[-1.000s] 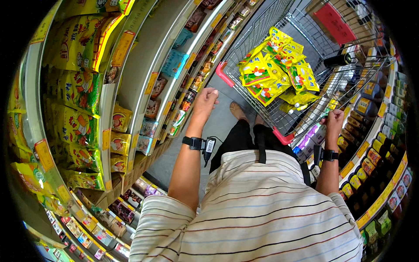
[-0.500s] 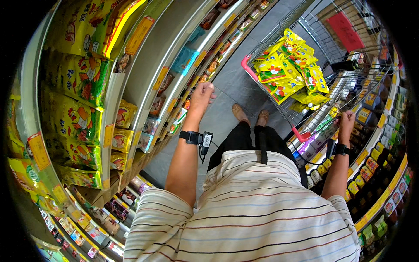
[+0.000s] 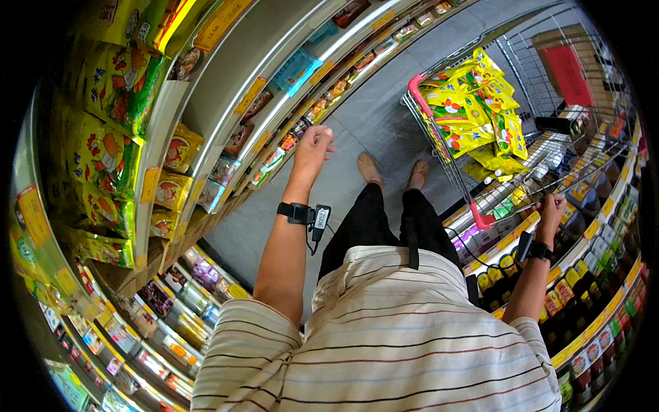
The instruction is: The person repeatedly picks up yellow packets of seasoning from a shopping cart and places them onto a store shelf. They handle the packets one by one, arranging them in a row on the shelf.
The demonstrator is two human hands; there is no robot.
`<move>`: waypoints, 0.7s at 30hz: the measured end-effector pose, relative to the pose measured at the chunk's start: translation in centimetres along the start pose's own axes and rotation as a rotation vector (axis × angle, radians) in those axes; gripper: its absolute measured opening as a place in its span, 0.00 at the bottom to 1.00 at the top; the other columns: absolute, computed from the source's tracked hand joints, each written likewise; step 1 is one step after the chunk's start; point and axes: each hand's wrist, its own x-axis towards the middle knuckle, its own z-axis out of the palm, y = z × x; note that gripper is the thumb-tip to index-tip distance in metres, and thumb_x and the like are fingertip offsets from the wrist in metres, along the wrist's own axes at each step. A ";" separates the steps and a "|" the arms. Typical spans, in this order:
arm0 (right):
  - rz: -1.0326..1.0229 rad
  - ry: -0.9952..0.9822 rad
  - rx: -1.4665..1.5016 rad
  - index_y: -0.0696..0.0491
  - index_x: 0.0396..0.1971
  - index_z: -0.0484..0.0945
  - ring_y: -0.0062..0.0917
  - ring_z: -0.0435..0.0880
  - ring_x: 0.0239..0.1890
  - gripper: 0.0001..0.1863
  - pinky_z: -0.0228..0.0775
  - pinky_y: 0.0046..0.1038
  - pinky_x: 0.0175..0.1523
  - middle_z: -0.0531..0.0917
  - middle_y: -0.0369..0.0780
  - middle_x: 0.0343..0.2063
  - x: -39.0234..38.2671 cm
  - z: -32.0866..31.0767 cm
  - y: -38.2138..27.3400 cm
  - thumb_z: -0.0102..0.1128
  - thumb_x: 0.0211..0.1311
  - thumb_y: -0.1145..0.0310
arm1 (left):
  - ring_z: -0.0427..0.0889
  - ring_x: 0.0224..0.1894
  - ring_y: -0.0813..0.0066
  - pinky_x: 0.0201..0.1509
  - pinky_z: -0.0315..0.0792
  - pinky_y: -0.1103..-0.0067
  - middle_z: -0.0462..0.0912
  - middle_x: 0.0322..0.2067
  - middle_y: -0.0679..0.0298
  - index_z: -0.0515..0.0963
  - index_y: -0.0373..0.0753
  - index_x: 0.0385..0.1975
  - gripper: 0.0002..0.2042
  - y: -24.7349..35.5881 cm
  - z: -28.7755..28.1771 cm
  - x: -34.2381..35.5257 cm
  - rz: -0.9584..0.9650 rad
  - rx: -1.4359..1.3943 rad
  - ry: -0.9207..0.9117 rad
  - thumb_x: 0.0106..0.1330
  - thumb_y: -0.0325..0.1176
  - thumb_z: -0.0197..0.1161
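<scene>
My left hand (image 3: 314, 152) hangs over the grey floor beside the left shelving. Its fingers are loosely curled in, with nothing visible in them. Out to the right, my right hand (image 3: 551, 211) is closed at the near side rim of a wire shopping cart (image 3: 449, 161) with red corner pieces. A pile of yellow-and-green bags (image 3: 473, 113) with a chicken picture lies in the cart. Beside that pile is a dark bottle (image 3: 557, 125). Similar yellow bags (image 3: 103, 147) stand in rows on the left shelf, away from my left hand.
Lower left shelves hold small yellow packets (image 3: 180, 147) and a blue packet (image 3: 296, 71). On the right, a shelf of dark bottles (image 3: 570, 292) runs close past my right forearm. A red panel (image 3: 568, 75) and a cardboard box (image 3: 604, 62) are at the cart's far end.
The cart and my right hand sit a little farther right in the view. My feet have moved apart. The left shelf bags have shifted toward the left edge; my left hand remains curled.
</scene>
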 end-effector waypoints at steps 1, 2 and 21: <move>-0.004 0.008 -0.018 0.50 0.34 0.61 0.23 0.71 0.19 0.09 0.71 0.29 0.23 0.67 0.37 0.25 0.3 -0.2 0.4 0.53 0.65 0.71 | 0.80 0.37 0.77 0.37 0.72 0.80 0.79 0.38 0.64 0.73 0.37 0.48 0.19 -0.4 0.2 -0.2 -0.010 -0.013 0.018 0.69 0.46 0.58; 0.014 -0.003 0.005 0.51 0.34 0.60 0.24 0.72 0.18 0.09 0.72 0.29 0.23 0.67 0.37 0.25 0.8 -0.5 0.8 0.53 0.65 0.72 | 0.80 0.36 0.77 0.37 0.72 0.80 0.79 0.38 0.64 0.73 0.37 0.48 0.19 -0.9 0.5 -0.4 -0.020 -0.025 0.035 0.69 0.46 0.58; 0.001 -0.208 -0.187 0.51 0.40 0.66 0.22 0.76 0.20 0.10 0.75 0.27 0.28 0.71 0.35 0.28 1.9 -1.5 -0.8 0.57 0.68 0.64 | 0.81 0.37 0.75 0.38 0.74 0.79 0.80 0.40 0.60 0.73 0.36 0.50 0.18 -5.4 8.5 -2.8 -0.130 -0.240 0.112 0.71 0.45 0.55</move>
